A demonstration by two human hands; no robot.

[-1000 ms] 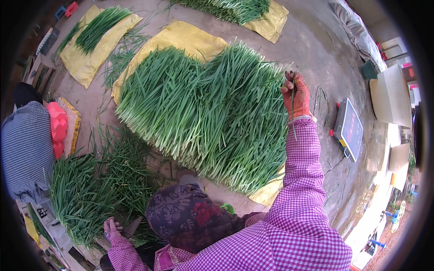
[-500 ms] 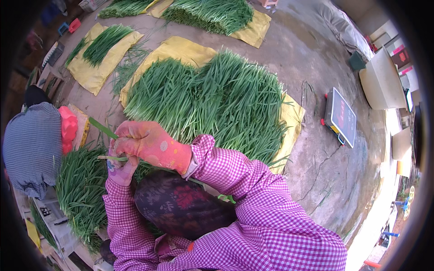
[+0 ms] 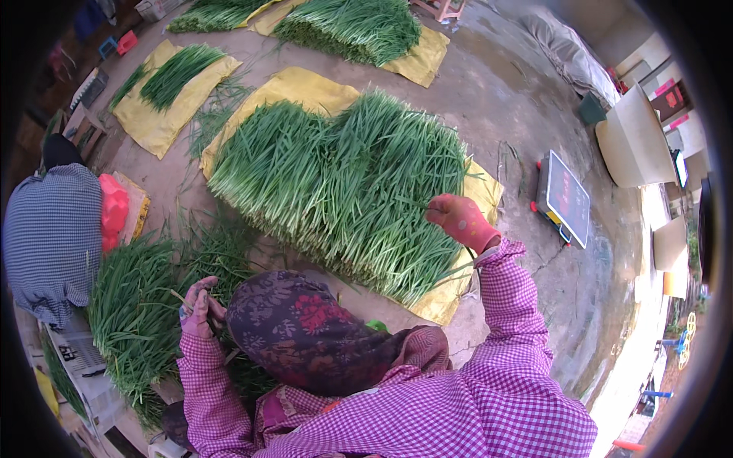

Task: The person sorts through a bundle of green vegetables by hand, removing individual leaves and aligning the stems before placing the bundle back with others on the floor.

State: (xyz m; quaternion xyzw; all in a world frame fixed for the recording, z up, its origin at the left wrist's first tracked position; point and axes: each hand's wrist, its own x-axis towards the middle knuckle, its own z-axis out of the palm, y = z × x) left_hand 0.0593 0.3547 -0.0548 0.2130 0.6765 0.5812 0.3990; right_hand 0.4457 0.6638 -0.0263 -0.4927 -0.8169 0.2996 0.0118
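My right hand (image 3: 462,221), in an orange-pink glove, reaches over the right edge of a broad pile of green chives (image 3: 343,179). Its fingers are pinched together; a thin strand shows at the tips, but I cannot make out whether it is held. Low on the left, my left hand (image 3: 200,308), in a stained pinkish glove, is closed around a chive stalk (image 3: 177,296) whose pale end pokes out. Beside that hand lies a loose heap of chives (image 3: 134,317). The big pile rests on yellow sacking (image 3: 313,82), its pale cut ends toward me.
My patterned knee (image 3: 305,336) rises between my arms. A flat scale (image 3: 565,197) stands on the floor at right, near a pale tub (image 3: 635,141). More chives (image 3: 347,30) lie on sacking behind. At left, a co-worker in a checked top (image 3: 53,237) bends beside a red object (image 3: 114,212).
My hands have come apart. The right one has swung far to the right, over the chive pile; the left has dropped slightly, keeping its stalk. The view has shifted a little.
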